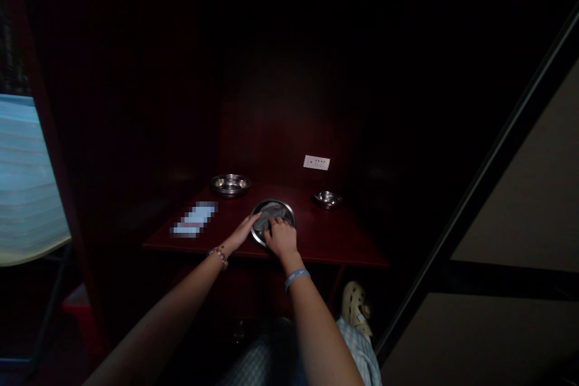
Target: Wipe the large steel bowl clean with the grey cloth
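A round stainless steel dish (293, 212) rests near the front edge of the dark red shelf. Against its left rim lies my left hand (244, 232), steadying it, with part of the grip hidden. My right hand (283, 238) is inside the dish with bent fingers pressed on a grey cloth (270, 215). The cloth lies bunched over the dish's inner surface.
Another round steel dish (230, 184) stands at the back left, and a small squarish steel dish (327, 199) at the right. A blurred-out pale rectangle (195, 219) lies at left. A white socket plate (316, 162) is on the back wall. Dark side walls flank the shelf.
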The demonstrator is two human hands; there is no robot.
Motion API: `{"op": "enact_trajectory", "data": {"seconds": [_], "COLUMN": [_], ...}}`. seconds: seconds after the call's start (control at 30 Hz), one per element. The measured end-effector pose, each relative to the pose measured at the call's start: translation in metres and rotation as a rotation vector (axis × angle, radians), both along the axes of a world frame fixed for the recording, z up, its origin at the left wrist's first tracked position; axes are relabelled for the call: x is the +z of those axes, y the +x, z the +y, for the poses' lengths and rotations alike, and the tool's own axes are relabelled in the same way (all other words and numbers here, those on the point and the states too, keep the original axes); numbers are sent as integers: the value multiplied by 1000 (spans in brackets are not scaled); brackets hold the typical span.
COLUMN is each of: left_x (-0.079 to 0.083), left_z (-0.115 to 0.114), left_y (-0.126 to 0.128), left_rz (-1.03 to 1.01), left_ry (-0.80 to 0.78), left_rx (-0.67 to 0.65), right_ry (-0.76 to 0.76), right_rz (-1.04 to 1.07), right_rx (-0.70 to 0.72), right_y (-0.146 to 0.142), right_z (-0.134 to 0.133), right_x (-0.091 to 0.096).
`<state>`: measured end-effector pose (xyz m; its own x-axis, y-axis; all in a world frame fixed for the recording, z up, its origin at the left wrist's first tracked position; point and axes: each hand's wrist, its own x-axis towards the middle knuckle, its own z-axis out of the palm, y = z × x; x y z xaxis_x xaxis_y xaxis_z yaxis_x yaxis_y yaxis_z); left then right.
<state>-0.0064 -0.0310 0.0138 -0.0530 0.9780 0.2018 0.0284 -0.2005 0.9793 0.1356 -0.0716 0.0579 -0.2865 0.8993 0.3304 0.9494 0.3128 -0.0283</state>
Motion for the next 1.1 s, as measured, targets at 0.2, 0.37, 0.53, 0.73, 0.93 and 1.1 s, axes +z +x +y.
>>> {"op": "enact_trajectory", "data": {"seconds": [0.2,0.37,0.53,0.73,0.93,1.1], "left_x": [0,1,0,4,13,9], "left_z": [0,-2,0,-4,-10,-6], "left_y": [0,1,1,2,6,5], "left_rz": [-11,-1,-27,-20,-42,-56], "left_ry": [3,17,23,19,-41,-23], "left_rx": [-10,-1,-4,-4,33,6], "right_ry": [-14,3,-8,-1,4,-6], "right_rz": [-32,-21,-3,26,27,6], "right_rx": [-7,-7,-28,-27,-31,-29], "right_y": [1,1,-1,-1,-2,-1], "right_z": [1,0,0,1,2,1], "right_x": [0,0,0,0,0,1]}}
